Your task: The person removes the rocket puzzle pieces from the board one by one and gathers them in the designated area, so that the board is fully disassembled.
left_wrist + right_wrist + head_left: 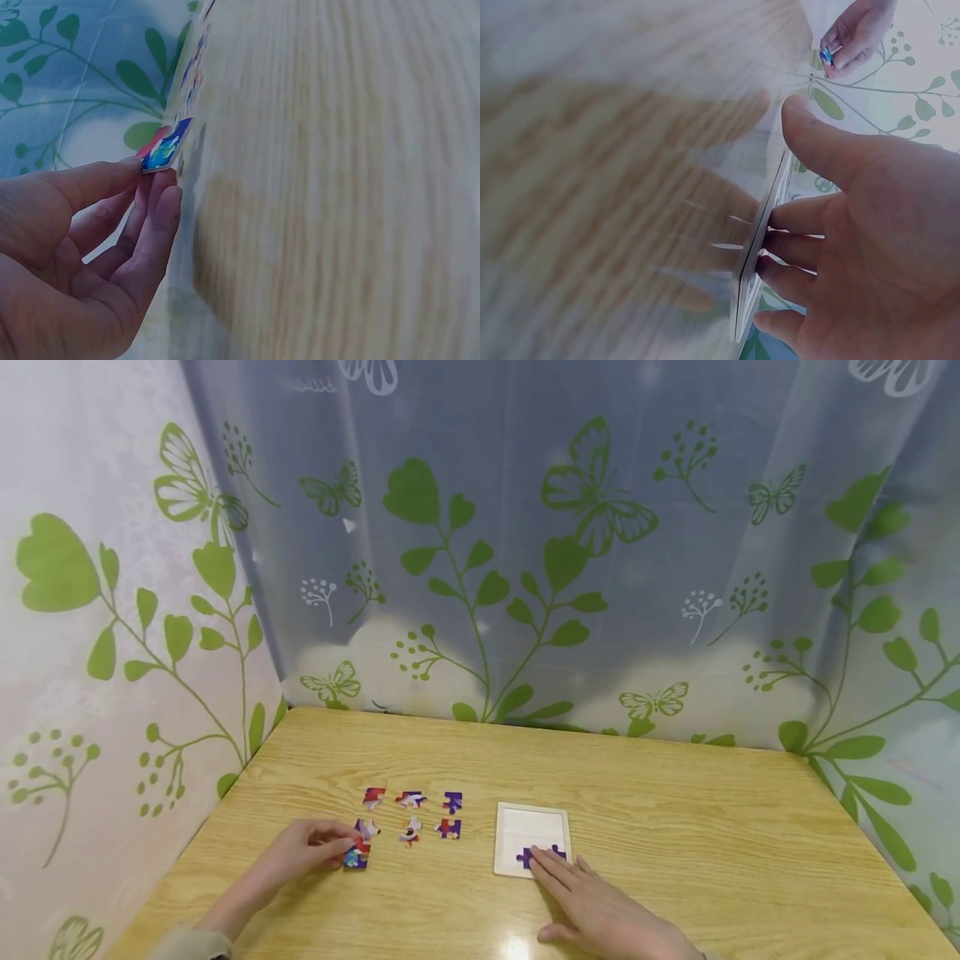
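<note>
Between thumb and fingers, my left hand [309, 850] pinches a jigsaw puzzle piece [356, 857] in blue, red and purple. The left wrist view shows this puzzle piece [166, 150] tilted at the fingertips. My right hand [592, 902] lies with extended fingers over the lower right of a square white puzzle tray [497, 839]. Its fingertips rest at the purple pieces [524, 858] in the tray, partly covering them. In the right wrist view the fingers [791, 279] reach over the rim of the tray [744, 289].
Several loose puzzle pieces lie in two rough rows left of the tray, among them a purple one [452, 802] and a white one with an eye [410, 832]. A patterned curtain [510, 568] stands behind the wooden table [675, 827].
</note>
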The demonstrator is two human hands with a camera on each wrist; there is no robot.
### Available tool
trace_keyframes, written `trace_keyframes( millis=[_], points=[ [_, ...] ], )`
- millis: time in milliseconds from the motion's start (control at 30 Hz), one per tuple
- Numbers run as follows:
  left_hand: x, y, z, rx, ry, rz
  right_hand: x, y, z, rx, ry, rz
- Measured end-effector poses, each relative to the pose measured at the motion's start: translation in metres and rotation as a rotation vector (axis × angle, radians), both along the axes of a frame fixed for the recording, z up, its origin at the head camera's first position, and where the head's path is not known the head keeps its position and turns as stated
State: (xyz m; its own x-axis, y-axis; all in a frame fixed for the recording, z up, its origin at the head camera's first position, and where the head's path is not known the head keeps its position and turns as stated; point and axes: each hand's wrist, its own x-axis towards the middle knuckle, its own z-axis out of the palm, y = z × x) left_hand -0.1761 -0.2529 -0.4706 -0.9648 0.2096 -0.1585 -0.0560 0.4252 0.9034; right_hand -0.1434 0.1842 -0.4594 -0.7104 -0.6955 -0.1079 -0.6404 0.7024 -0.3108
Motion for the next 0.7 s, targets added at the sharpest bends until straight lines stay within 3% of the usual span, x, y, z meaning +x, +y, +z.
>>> trace_keyframes(
  millis=[167,333,533,700],
  points=[
    [0.005,-0.007,-0.002,-0.03,0.011,-0.027,0.0,0.0,-0.001,-0.003,0.0,-0.004],
    [0.007,-0.005,-0.001,-0.124,0.09,-0.033,-0.002,-0.001,0.001,-0.006,-0.029,-0.013],
    [0.009,0.002,0.003,-0.272,0.178,-0.001,-0.004,0.0,0.006,-0.06,-0.072,-0.031],
    [0.009,0.007,0.006,-0.314,0.163,0.057,-0.006,0.002,0.006,-0.096,-0.102,-0.039]
  ],
)
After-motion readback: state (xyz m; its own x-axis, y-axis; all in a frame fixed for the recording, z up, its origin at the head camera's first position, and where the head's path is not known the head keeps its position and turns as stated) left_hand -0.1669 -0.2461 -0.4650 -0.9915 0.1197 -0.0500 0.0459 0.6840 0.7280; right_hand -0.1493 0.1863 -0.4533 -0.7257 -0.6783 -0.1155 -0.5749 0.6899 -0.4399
